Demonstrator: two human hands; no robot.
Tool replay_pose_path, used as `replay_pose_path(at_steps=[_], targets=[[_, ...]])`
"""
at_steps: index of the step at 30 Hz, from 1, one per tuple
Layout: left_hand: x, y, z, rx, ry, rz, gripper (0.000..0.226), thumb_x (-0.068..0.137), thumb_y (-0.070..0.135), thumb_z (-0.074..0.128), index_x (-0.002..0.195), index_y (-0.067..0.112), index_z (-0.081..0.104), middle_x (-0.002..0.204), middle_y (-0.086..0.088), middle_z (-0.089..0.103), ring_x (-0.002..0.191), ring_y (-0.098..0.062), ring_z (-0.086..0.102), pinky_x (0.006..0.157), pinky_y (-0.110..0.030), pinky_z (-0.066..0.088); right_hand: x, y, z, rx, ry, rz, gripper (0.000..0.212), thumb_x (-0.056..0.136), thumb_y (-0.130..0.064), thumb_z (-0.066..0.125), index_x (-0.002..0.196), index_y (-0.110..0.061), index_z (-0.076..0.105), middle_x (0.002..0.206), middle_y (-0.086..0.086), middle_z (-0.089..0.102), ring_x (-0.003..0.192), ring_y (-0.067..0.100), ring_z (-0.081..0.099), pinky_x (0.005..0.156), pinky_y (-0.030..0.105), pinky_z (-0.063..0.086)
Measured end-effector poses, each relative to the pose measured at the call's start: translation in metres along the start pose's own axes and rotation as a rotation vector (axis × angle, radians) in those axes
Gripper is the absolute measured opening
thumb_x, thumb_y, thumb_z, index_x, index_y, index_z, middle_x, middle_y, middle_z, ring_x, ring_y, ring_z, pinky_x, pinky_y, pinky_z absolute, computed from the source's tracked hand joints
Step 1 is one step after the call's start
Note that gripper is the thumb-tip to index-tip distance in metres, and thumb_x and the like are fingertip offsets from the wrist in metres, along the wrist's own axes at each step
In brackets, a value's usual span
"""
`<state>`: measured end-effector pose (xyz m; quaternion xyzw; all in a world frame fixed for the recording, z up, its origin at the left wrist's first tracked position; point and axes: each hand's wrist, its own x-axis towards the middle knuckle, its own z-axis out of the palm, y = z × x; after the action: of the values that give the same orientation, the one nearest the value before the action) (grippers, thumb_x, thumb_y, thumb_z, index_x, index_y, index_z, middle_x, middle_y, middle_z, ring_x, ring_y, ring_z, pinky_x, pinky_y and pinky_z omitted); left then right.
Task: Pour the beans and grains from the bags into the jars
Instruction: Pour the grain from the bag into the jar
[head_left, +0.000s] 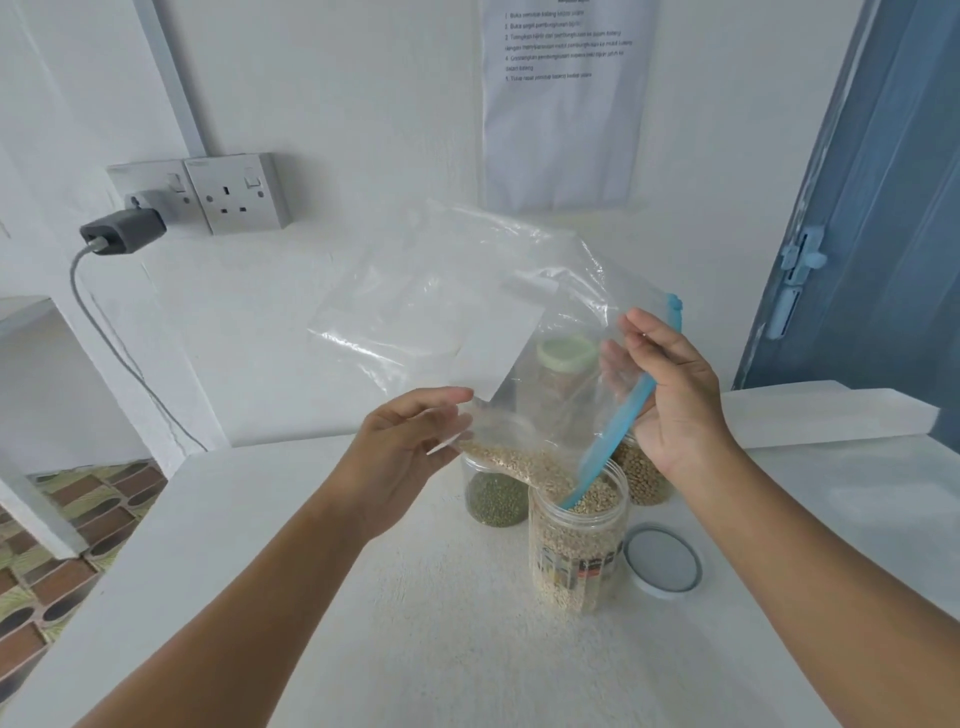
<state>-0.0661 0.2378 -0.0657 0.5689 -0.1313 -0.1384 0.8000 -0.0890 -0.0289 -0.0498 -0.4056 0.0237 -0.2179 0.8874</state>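
Both hands hold a clear zip bag (467, 312) tilted above the open jar (576, 551) at the middle of the white desk (260, 597). The left hand (410, 447) pinches the bag's lower edge between thumb and fingers; the right hand (675, 405) grips its blue zip strip (618, 431), whose end dips into the jar's mouth. Pale grains (524, 462) lie in the bag's low corner between the hands and fill the jar. A loose lid (662, 561) lies just beside the jar.
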Motion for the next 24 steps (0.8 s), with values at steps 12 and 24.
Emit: replay_pose_path(at_steps=[12,24], targets=[[0.007,0.014,0.027,0.072,-0.013,0.109,0.029,0.104,-0.002,0.051,0.104,0.008,0.078,0.094,-0.004,0.076,0.122,-0.039,0.067,0.112,-0.055,0.048,-0.001,-0.006,-0.015,0.041,-0.067,-0.044,0.028,0.095,0.0,0.065,0.084,-0.019,0.081,0.116,0.0,0.077,0.102,0.022,0.076,0.087,0.032,0.061],[0.009,0.017,0.033,0.074,-0.04,0.099,0.031,0.103,-0.002,0.052,0.106,0.01,0.08,0.085,-0.003,0.061,0.123,-0.05,0.063,0.103,-0.051,0.056,-0.01,0.006,-0.032,-0.202,-0.212,-0.042,0.015,0.073,-0.003,0.08,0.081,-0.015,0.082,0.118,0.012,0.07,0.122,0.045,0.064,0.097,0.042,0.059]])
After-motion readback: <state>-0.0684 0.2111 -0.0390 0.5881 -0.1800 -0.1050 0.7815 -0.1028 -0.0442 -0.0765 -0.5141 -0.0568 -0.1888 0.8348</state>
